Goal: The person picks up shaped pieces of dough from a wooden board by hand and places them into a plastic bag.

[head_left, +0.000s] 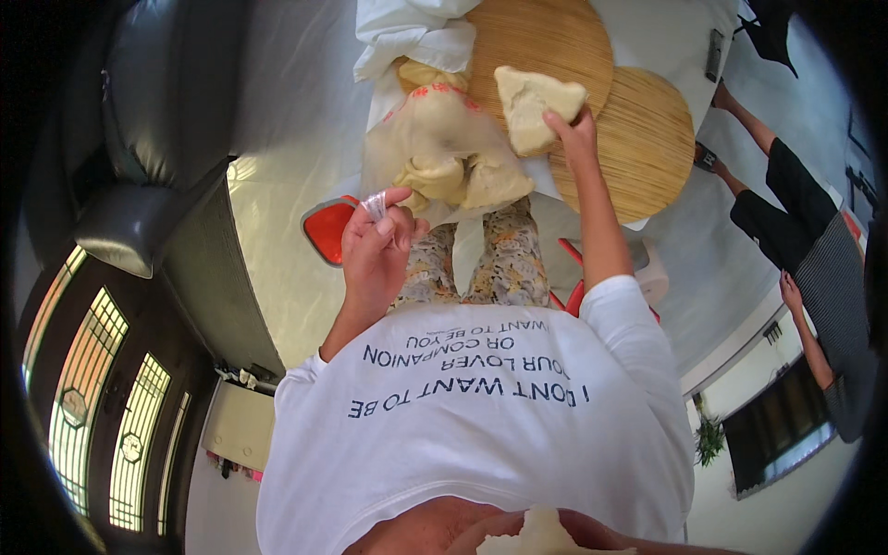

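Note:
My right hand [575,132] grips a cream, puffy, roughly triangular piece [535,106] by its right edge, thumb on top. What the piece is made of I cannot make out. Left of it a cloudy plastic bag [435,129] with red print holds several similar cream pieces; its near side hangs toward my lap, one piece [495,182] at its lower edge. My left hand [377,239] hovers just nearer to me than the bag. Its index finger points right, wrapped in a shiny band [374,205]; the others curl loosely around nothing I can see.
Two round wooden boards [647,139] overlap on a white table, a white bundle [416,37] beside them. A red seat [326,231] is at left, and a dark sofa [166,83] stands farther left. Another person [814,240] in dark clothes is at right.

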`<action>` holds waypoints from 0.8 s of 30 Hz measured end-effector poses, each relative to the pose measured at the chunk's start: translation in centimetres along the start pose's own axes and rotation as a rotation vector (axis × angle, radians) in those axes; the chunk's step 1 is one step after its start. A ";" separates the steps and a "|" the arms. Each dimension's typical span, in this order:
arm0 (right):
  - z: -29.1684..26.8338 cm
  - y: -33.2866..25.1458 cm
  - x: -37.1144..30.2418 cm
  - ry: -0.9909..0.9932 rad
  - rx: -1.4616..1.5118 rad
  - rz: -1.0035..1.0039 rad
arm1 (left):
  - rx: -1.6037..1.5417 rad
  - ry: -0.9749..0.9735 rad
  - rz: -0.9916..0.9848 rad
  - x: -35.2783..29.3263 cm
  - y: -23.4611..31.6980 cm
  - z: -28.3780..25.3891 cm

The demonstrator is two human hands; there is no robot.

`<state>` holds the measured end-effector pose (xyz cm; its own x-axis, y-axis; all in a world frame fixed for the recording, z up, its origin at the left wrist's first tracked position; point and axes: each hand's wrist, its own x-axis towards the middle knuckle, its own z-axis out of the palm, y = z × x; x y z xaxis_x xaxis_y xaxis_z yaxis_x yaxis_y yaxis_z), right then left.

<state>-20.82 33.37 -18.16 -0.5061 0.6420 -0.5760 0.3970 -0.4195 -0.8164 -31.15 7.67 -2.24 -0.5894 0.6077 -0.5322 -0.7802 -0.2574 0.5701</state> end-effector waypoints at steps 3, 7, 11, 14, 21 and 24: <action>-1.3 -1.7 -5.8 -0.256 0.275 0.161 | 0.026 -0.043 -0.041 0.1 0.3 0.5; -2.5 1.2 -9.4 -0.553 0.349 0.623 | 0.039 -0.114 -0.050 0.4 0.0 1.2; 1.0 4.0 -8.0 -0.656 0.304 0.670 | 0.073 -0.150 -0.044 1.1 0.4 1.4; 2.0 4.8 -5.4 -0.670 0.415 0.668 | 0.097 -0.095 -0.051 1.0 0.7 1.3; 1.6 4.1 -1.7 -0.522 0.587 0.610 | 0.069 -0.100 -0.069 2.2 0.4 1.7; 3.3 2.8 -1.9 -0.321 0.414 0.323 | 0.014 -0.103 -0.059 3.3 0.0 1.9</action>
<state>-21.28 28.85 -19.45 -0.6409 0.2428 -0.7282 0.2707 -0.8162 -0.5104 -32.67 11.05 -2.83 -0.5176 0.6959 -0.4979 -0.8093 -0.2093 0.5488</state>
